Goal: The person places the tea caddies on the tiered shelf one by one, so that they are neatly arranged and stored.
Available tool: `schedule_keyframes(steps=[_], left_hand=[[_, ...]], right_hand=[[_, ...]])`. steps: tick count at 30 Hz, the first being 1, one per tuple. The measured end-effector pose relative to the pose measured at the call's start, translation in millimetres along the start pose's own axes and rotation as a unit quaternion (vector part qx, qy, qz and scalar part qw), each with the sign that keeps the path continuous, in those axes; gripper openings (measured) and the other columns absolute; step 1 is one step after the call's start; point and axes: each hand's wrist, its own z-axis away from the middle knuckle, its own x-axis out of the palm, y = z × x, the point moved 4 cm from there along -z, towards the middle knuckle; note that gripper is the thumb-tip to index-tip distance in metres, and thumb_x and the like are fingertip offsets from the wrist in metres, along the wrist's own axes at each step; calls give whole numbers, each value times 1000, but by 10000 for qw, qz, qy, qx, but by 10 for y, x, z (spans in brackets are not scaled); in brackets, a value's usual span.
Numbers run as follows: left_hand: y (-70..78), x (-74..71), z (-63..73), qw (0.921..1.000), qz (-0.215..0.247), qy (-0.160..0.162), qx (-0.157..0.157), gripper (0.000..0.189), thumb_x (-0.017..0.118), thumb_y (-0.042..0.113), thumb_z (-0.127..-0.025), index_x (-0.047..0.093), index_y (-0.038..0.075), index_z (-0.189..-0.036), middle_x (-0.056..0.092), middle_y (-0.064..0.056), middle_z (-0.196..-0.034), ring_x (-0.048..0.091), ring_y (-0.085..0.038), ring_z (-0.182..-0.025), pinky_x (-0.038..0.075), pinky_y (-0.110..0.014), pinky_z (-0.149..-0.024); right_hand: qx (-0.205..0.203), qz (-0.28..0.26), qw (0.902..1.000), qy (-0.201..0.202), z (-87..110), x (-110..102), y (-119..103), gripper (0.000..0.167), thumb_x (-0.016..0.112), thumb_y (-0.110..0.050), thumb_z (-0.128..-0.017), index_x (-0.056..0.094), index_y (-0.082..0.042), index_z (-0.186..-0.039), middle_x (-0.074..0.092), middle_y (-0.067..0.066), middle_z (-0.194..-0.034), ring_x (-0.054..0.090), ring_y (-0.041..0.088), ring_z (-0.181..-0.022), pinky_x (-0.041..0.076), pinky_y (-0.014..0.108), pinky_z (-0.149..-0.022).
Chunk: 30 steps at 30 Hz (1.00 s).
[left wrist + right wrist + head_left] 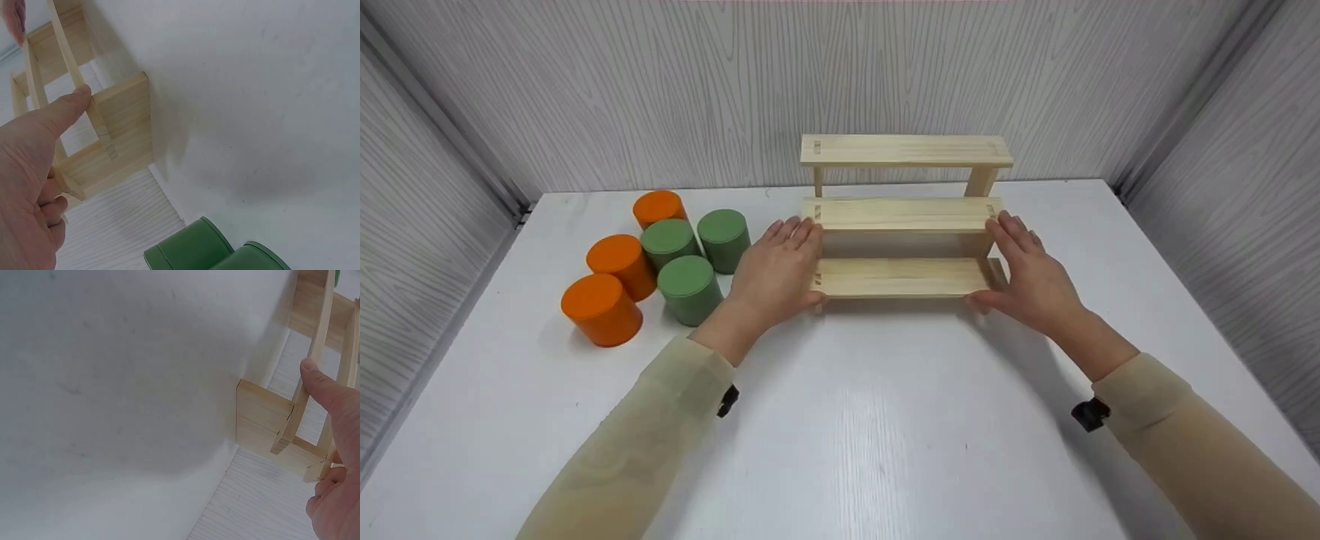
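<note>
A three-tier wooden step shelf (pixel 904 215) of pale wood stands upright on the white table. At its left end my left hand (pixel 776 274) grips it, thumb on the front edge of the lowest tier and fingers at the middle tier's end. My right hand (pixel 1035 281) holds the other end in much the same way. In the left wrist view, the fingers of the left hand (pixel 25 163) bend at the end of a tier. The right wrist view shows the right thumb (pixel 320 382) pressed against the lowest tier's front edge.
Left of the shelf stand several round lidded canisters: three green, such as the front green canister (pixel 690 289), and three orange, such as the front orange canister (pixel 601 309). The white table (pixel 870 427) meets a wood-grain panel (pixel 697 97) behind; similar panels flank it.
</note>
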Motion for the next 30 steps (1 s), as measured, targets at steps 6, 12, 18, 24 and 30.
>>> schedule_keyframes(steps=[6,12,18,24,30], left_hand=[[-19,-21,138,9999,-16,97,30,102,79,54,-93,34,-4,-163,38,-21,-166,32,-35,-157,20,-45,-131],[-23,-19,268,9998,-104,164,3,100,80,53,-93,36,-3,-163,41,-20,-165,35,-36,-156,21,-45,-130],[-30,-14,404,9996,-78,252,46,99,81,53,-92,38,-4,-161,42,-21,-164,36,-37,-155,23,-47,-130],[-21,-26,531,9995,-102,304,63,101,82,54,-91,39,-5,-161,43,-22,-163,37,-38,-154,25,-48,-129],[-14,-24,664,9994,-158,302,47,102,80,57,-91,38,-5,-161,43,-21,-164,37,-36,-154,24,-47,-129]], right_hand=[[-21,36,10000,-5,55,23,-83,114,94,-33,-82,24,-7,-169,17,14,-177,15,40,-161,16,55,-130],[-74,23,10000,-26,117,51,-163,115,94,-33,-82,24,-8,-169,16,13,-177,14,39,-161,17,55,-130],[-182,75,9998,-12,184,78,-240,115,94,-34,-82,24,-7,-169,17,13,-177,16,42,-160,17,55,-130],[-290,93,9995,71,245,101,-304,116,95,-35,-81,25,-7,-169,18,14,-176,18,42,-160,15,51,-131],[-406,112,9990,176,316,108,-386,116,96,-35,-79,28,-5,-168,22,14,-175,19,40,-160,18,53,-130]])
